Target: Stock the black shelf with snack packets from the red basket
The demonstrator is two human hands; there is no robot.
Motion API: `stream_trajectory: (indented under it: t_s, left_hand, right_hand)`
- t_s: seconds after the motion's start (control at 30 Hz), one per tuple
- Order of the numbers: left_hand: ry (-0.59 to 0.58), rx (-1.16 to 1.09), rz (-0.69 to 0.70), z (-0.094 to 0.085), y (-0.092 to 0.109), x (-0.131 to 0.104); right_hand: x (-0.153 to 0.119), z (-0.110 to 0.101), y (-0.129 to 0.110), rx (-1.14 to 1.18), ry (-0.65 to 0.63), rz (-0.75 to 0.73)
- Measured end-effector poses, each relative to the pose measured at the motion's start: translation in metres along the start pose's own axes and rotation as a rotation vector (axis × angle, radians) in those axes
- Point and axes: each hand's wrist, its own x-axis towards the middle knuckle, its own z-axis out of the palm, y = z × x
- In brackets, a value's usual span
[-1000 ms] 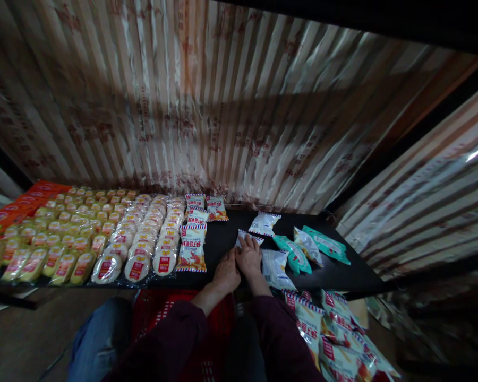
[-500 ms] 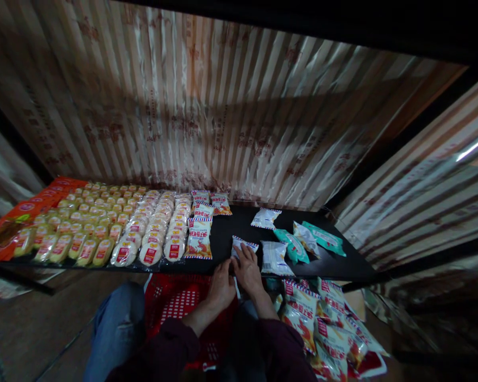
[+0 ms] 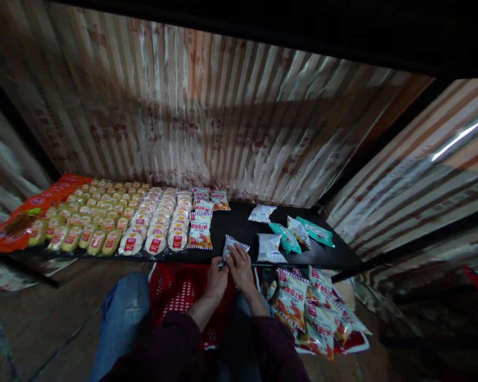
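Note:
A small white snack bag [image 3: 231,243] with a striped, crimped edge is at the front edge of the black shelf [image 3: 233,220], partly covered by my fingers. My right hand [image 3: 242,271] grips it from the right, fingers bent over its face. At its lower left corner my left hand [image 3: 215,281] is closed on it, the fingertips partly hidden. Left of the hands, more snack bags with red print [image 3: 199,231] lie in a column, face up. To the right, a white bag [image 3: 271,248] lies back side up, and another white bag [image 3: 262,213] is behind it.
Rows of round wrapped cakes [image 3: 156,243] and yellow wrapped cakes [image 3: 111,241] fill the left side, beside an orange package [image 3: 27,212]. Green packs [image 3: 315,232] lie at the right. Below are a red basket [image 3: 175,297] and a heap of snack bags [image 3: 290,297]. Striped sheeting [image 3: 207,116] hangs behind.
The bag in my hands has shifted slightly left relative to its neighbours and looks more tilted. My view has also moved a little. The other packs stay in place.

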Motion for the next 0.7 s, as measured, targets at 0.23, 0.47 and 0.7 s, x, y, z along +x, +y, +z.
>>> stream_trajectory:
  t_s: [0.23,0.47,0.7]
  left_hand:
    - [0.073,0.068,0.077,-0.013,-0.003,-0.019]
    - [0.062,0.201,0.327,-0.026,0.002,-0.048]
    - [-0.010,0.389,0.588,-0.027,-0.008,-0.060]
  right_hand:
    - [-0.025,0.006,-0.023,0.347,0.060,0.225]
    - [-0.035,0.000,-0.042,0.565,0.045,0.364]
    - [-0.034,-0.005,-0.045,0.728,0.062,0.418]
